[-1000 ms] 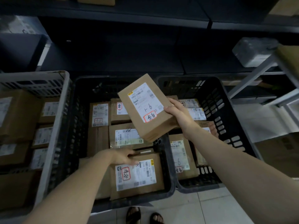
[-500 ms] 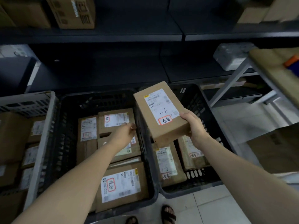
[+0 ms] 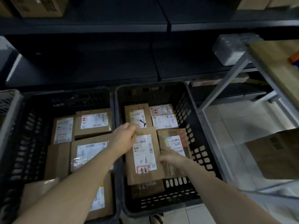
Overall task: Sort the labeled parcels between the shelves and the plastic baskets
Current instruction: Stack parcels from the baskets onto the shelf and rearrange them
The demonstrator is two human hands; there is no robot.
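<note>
Head view: parcel (image 3: 145, 173) flat in right basket (image 3: 186, 101); corner at basket's left side gripped by left hand (image 3: 123, 139); right hand (image 3: 171, 159) blurred, hold not tellable; label (image 3: 143, 152) to be kept upward.

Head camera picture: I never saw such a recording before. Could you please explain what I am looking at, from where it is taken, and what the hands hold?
There is no machine here: a person wears one camera on the head, so you look forward and down along both bare arms. Below dark shelves stand two black plastic baskets, the left basket and the right basket, both holding labelled brown parcels. The left hand grips the upper left corner of the parcel marked 9-1, which lies over other parcels in the right basket. The right hand is at its right edge, but it is blurred, so its grip is unclear.
</note>
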